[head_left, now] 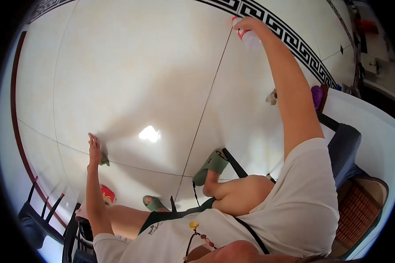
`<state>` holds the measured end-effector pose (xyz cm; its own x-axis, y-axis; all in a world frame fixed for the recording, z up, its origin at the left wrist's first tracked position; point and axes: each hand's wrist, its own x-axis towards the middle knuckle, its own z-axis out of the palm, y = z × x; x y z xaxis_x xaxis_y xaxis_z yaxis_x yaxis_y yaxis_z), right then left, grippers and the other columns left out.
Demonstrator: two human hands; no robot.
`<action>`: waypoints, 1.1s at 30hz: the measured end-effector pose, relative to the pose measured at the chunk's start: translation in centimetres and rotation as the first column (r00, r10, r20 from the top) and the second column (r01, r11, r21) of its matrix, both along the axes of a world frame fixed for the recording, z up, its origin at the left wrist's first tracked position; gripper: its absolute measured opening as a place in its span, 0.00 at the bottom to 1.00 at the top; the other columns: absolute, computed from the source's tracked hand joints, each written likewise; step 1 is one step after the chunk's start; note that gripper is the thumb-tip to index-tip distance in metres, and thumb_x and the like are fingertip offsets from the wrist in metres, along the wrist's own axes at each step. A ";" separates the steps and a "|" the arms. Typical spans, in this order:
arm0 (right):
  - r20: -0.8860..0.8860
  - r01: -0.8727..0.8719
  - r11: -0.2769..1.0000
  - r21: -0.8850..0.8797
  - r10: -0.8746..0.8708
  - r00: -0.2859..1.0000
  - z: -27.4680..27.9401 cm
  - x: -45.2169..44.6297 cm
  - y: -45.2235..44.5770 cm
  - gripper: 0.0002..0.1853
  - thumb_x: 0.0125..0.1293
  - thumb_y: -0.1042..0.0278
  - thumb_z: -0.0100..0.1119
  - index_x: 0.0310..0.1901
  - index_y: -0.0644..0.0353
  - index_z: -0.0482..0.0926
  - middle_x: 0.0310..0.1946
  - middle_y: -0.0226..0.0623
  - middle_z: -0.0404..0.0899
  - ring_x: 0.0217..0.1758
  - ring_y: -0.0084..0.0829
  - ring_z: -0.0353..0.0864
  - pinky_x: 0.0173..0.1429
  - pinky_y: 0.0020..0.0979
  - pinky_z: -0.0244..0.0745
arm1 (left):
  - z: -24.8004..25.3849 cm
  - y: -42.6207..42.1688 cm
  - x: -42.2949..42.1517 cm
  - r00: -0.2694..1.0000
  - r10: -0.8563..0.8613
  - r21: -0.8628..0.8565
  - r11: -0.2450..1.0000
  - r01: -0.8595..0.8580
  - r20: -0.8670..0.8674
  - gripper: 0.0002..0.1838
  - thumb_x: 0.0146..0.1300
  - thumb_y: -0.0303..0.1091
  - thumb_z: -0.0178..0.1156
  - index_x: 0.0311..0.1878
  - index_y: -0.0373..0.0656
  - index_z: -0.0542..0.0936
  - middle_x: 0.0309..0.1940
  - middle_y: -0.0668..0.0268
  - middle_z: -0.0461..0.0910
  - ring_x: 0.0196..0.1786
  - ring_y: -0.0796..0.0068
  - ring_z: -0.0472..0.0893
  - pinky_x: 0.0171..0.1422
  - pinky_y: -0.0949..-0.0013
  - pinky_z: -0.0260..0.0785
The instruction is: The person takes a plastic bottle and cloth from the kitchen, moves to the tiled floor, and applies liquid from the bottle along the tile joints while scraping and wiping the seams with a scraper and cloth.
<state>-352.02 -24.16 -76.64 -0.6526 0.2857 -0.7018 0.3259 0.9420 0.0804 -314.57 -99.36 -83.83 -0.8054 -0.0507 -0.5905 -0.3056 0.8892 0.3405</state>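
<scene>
My right hand (249,24) is stretched far forward and wrapped round a clear plastic bottle (251,40) with a red and white label, held over the tiled floor near the patterned border. At the left, my left hand (93,147) is held out in the air with its fingers extended, and nothing shows in it. Just beside and below that hand, a small green thing (104,160) is partly hidden; I cannot make out what it is.
Green slippers (209,166) are on my feet. A dark padded chair (344,144) and a woven seat (360,210) stand at the right, with dark chairs (35,223) at the left. A red package (107,194) sits near my leg. A crumpled thing (271,97) lies on the tiles (131,57).
</scene>
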 end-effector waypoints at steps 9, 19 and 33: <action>0.016 0.135 0.936 -0.327 -0.137 0.990 -2.9 -3.1 3.9 0.18 0.54 0.50 0.58 0.35 0.56 0.86 0.35 0.44 0.85 0.38 0.44 0.84 0.41 0.46 0.76 | 0.4 -0.4 0.0 0.999 -0.039 -0.033 0.999 0.040 0.019 0.26 0.76 0.33 0.36 0.74 0.38 0.50 0.77 0.56 0.37 0.76 0.43 0.43 0.79 0.57 0.41; -0.133 -0.261 0.926 -0.275 0.232 0.964 -2.6 0.0 1.7 0.21 0.54 0.49 0.57 0.42 0.57 0.84 0.40 0.48 0.84 0.42 0.42 0.84 0.46 0.44 0.76 | -0.6 -1.1 0.4 0.999 -0.037 -0.011 0.999 0.036 -0.030 0.23 0.73 0.30 0.40 0.70 0.37 0.59 0.76 0.53 0.43 0.75 0.48 0.51 0.76 0.58 0.51; -0.427 0.167 0.884 -0.437 -0.367 0.826 -5.9 15.4 -0.6 0.58 0.50 0.32 0.63 0.64 0.79 0.52 0.54 0.66 0.72 0.57 0.51 0.77 0.59 0.38 0.73 | 3.4 43.6 -6.1 0.556 -0.707 0.051 0.598 0.800 -0.437 0.40 0.52 0.18 0.54 0.71 0.53 0.63 0.46 0.62 0.68 0.48 0.65 0.72 0.43 0.65 0.74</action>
<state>-336.65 -24.79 -82.56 -0.8691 0.2884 -0.4020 0.4697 0.7361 -0.4875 -320.68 -55.73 -80.41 -0.6216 0.7622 -0.1805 0.6183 0.6190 0.4843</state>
